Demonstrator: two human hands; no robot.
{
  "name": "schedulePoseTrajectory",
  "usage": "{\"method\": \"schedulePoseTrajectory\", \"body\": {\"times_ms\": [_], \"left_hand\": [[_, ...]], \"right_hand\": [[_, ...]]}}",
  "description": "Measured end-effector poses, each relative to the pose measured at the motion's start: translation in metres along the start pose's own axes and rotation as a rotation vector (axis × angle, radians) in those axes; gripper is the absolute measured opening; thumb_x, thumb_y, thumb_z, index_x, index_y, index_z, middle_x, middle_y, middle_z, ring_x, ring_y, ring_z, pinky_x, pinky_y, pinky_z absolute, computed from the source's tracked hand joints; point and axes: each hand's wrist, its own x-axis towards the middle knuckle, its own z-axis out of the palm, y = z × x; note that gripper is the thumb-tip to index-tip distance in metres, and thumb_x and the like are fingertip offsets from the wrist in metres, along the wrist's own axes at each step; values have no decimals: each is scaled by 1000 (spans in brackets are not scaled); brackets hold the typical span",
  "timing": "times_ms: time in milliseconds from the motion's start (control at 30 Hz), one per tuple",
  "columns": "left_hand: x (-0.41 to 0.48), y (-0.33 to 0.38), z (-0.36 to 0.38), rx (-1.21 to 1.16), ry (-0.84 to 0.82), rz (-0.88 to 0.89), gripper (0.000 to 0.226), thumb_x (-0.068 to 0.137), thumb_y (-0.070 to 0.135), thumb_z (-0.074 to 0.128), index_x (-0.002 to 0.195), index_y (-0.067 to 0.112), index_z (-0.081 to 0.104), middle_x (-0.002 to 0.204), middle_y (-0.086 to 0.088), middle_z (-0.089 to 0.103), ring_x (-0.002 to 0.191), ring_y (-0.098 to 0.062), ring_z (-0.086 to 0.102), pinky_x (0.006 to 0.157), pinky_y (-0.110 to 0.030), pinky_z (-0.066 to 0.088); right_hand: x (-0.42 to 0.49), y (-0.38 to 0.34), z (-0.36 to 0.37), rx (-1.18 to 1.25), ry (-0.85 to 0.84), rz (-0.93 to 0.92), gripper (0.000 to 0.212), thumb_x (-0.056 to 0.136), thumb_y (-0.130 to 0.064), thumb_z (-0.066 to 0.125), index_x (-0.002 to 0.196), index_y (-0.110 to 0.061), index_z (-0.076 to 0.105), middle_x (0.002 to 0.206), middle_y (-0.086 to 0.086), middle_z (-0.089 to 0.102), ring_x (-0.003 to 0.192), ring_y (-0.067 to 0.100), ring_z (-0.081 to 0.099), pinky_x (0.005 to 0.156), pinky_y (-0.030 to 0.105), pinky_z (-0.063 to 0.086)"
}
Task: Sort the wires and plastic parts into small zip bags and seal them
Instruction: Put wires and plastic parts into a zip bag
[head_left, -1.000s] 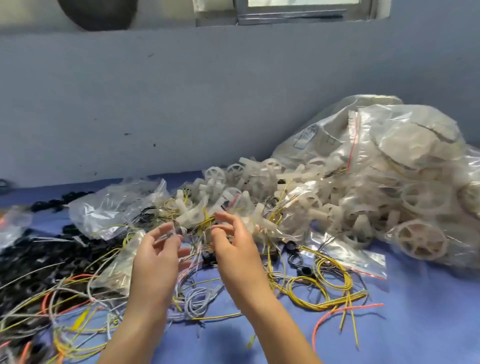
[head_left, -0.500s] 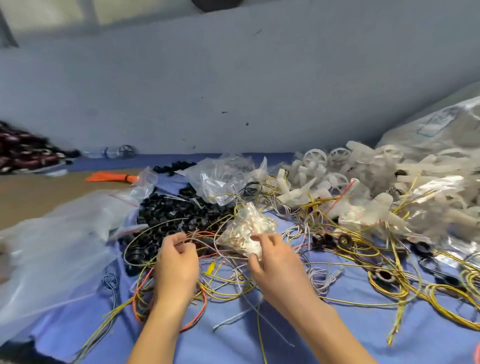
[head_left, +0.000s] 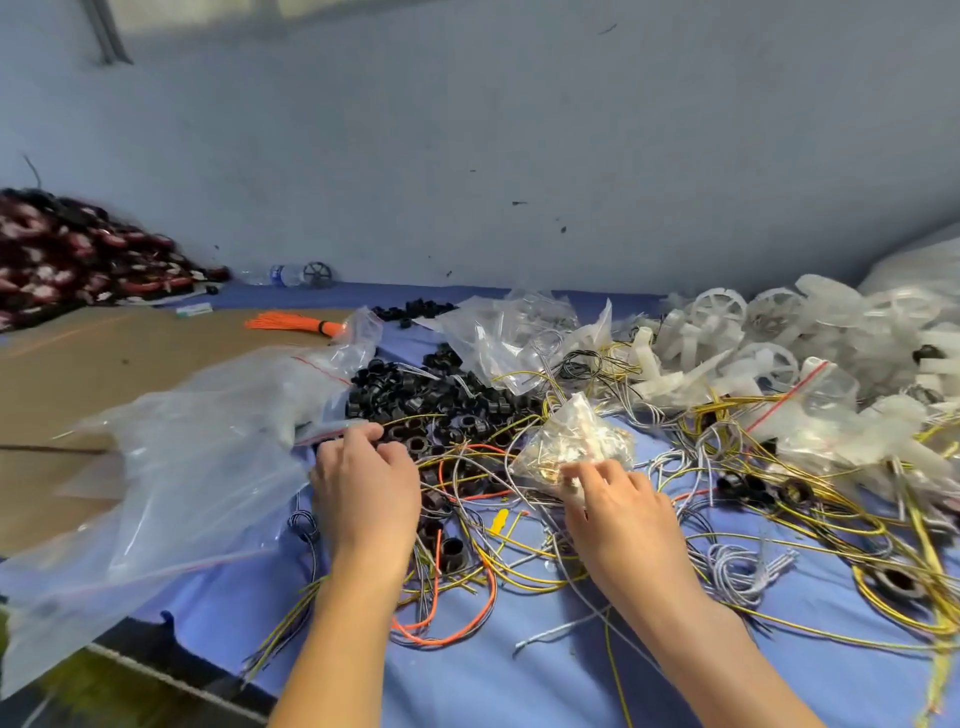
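Left hand (head_left: 366, 488) has reached from the wires (head_left: 467, 571) to the mouth of the large clear bag (head_left: 208, 457). Its fingers are bent, tips at the near edge of the black rings (head_left: 415, 395); can't tell if it grips anything. Right hand (head_left: 621, 519) still pinches the lower edge of the small zip bag (head_left: 571, 441), which holds small parts and is lifted over the wire tangle mid-bench, well in from the front edge. White plastic wheels (head_left: 727, 332) are heaped along the back edge, right. Blue-covered bench (head_left: 519, 686).

Head-worn camera looks forward-down, close over left hand (head_left: 369, 483) and right hand (head_left: 618, 514).
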Motion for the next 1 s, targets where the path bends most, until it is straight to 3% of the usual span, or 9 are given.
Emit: {"method": "schedulePoseTrajectory", "body": {"times_ms": [100, 233, 400, 600, 767, 867, 1000], "left_hand": [[13, -33, -23, 313, 8, -88, 32, 92, 18, 47, 119, 24, 63, 134, -19, 46, 125, -38, 37, 108, -46, 26], [16, -65, -38, 563, -164, -151, 36, 95, 22, 40, 117, 37, 65, 140, -11, 39, 131, -35, 27, 112, -50, 18], [13, -76, -39, 548, -183, -123, 44, 95, 19, 35, 136, 24, 50, 145, -13, 38, 133, -34, 31, 113, -48, 20], [9, -62, -32, 529, -90, 20, 33, 95, 18, 37, 119, 4, 56, 127, -17, 55, 117, -37, 48, 102, -43, 32], [-8, -34, -16, 299, -35, 221, 32, 95, 15, 40, 117, 5, 62, 122, -15, 61, 110, -36, 51, 99, -41, 34], [-28, -10, -4, 55, -105, 297, 34, 98, 16, 40, 123, 8, 60, 129, -9, 57, 114, -28, 48, 100, -35, 34], [-77, 35, 9, -279, -175, 531, 30, 97, 16, 45, 122, 14, 61, 126, 2, 59, 117, -14, 52, 103, -24, 36]], "right_hand": [[0, 2, -1, -19, 25, 14, 29, 101, -42, 35, 127, -35, 46, 119, -7, 54, 110, 23, 53, 83, 37, 40], [-5, -6, -3, -27, 76, 22, 30, 98, -41, 43, 124, -31, 53, 116, -5, 58, 107, 25, 57, 84, 38, 41], [-10, -20, -11, 75, 108, 6, 33, 94, -33, 52, 126, -29, 56, 122, -2, 57, 108, 26, 56, 90, 40, 40], [-14, -29, -21, 264, 146, -10, 32, 92, -24, 56, 125, -26, 59, 121, 1, 56, 107, 29, 53, 90, 43, 41], [-14, -37, -31, 539, 206, -70, 31, 92, -18, 54, 121, -26, 61, 115, -2, 57, 104, 24, 54, 93, 43, 43], [-14, -37, -33, 723, 199, -71, 28, 94, -19, 53, 119, -29, 61, 113, -10, 58, 97, 10, 56, 90, 31, 42], [-7, -32, -44, 1273, 18, 170, 15, 99, -20, 53, 108, -24, 63, 100, -5, 66, 86, 8, 63, 71, 18, 48]]}}
